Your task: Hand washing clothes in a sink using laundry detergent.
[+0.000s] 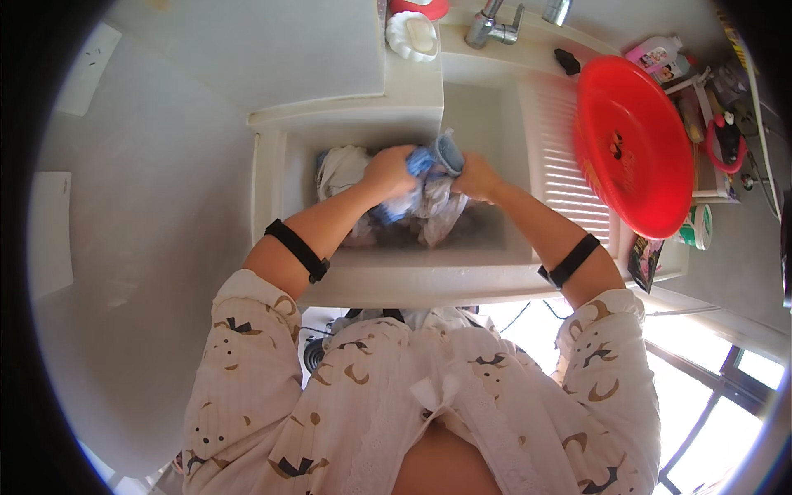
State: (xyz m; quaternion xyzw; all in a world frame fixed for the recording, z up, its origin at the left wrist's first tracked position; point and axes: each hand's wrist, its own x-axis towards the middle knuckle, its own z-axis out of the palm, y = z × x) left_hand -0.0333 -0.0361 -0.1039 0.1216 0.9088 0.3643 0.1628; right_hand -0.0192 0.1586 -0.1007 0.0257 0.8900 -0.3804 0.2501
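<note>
Above a white laundry sink (396,278), my left hand (391,172) grips a blue and white wet-looking cloth (419,162). My right hand (479,178) closes on the other side of the same bundle, its fingers partly hidden and blurred. Between the hands rises a light-blue piece (448,154) with a round open rim; whether it is part of the fabric I cannot tell. Pale fabric (442,210) hangs below my right hand towards the basin. Cream laundry (339,173) lies in the basin at the left, beside my left hand.
A red plastic basin (637,148) leans over the ribbed washboard (560,167) on the right. At the back stand a chrome faucet (481,31) and a white soap dish (399,44) holding a bar of soap (422,34). Bottles (654,54) crowd the right corner. A wall (161,216) bounds the left.
</note>
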